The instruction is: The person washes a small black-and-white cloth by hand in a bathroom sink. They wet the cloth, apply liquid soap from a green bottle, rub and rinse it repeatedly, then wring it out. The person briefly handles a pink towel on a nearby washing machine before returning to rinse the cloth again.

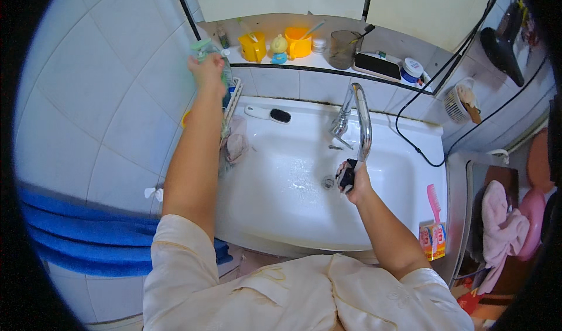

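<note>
My left hand (209,75) reaches to the far left corner beside the mirror shelf. Its fingers are closed around a translucent green bottle (202,45), which the hand partly covers. Over the white sink my right hand (359,186) is under the chrome faucet (363,120). It grips a small black and grey item (347,176) of a kind I cannot make out. The drain (328,182) lies just left of that item. Wet streaks shine on the basin (281,208).
A black-bristled brush (280,115) lies on the sink's back ledge. Yellow cups (253,49), a dark tumbler (341,51) and a phone (377,67) stand or lie on the shelf. A pink comb (433,201) and a small box (433,241) are at right. A black cord (404,105) hangs at right.
</note>
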The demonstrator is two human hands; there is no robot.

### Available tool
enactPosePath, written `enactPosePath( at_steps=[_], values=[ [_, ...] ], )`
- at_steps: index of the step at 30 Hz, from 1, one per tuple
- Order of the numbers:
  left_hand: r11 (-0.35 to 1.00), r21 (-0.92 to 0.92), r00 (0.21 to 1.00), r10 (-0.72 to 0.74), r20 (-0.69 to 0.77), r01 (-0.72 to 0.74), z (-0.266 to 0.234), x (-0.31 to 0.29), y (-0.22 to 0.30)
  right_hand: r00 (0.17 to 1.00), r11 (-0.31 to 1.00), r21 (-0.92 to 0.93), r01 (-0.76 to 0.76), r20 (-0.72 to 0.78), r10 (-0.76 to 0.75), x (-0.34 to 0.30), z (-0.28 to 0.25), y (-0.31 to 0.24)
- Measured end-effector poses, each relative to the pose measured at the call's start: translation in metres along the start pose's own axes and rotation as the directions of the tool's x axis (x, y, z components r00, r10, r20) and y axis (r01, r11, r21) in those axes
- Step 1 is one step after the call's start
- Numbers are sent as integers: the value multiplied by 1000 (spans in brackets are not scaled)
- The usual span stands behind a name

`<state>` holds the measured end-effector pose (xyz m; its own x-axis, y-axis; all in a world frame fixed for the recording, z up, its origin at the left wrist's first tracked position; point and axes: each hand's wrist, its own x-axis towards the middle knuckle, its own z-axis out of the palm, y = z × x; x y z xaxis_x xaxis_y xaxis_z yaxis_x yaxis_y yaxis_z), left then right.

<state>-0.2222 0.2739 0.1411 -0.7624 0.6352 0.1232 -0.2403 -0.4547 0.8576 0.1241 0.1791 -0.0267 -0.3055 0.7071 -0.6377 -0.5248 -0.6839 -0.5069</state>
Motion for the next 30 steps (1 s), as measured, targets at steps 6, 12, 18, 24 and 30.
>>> enactPosePath(
  at_steps=[6,12,18,24,30],
  values=[
    [987,-159,1000,14,6,-13,4,35,19,999,992,124,-16,35,11,0,-4,-2],
    [942,-301,966,204,161,-149,11,2,43,997,1000,-5,15,-80,-16,-7,8,-1],
    [936,-345,918,197,345,-71,28,-74,81,1000,995,96,-15,17,13,-3,-4,-2],
    [929,-100,908,-318,273,355,-12,-146,11,999,991,127,-51,-4,51,-4,-21,3],
    [771,-73,771,-620,143,633,-53,-212,-88,997,983,174,-57,53,48,-12,-16,-2]
  ],
)
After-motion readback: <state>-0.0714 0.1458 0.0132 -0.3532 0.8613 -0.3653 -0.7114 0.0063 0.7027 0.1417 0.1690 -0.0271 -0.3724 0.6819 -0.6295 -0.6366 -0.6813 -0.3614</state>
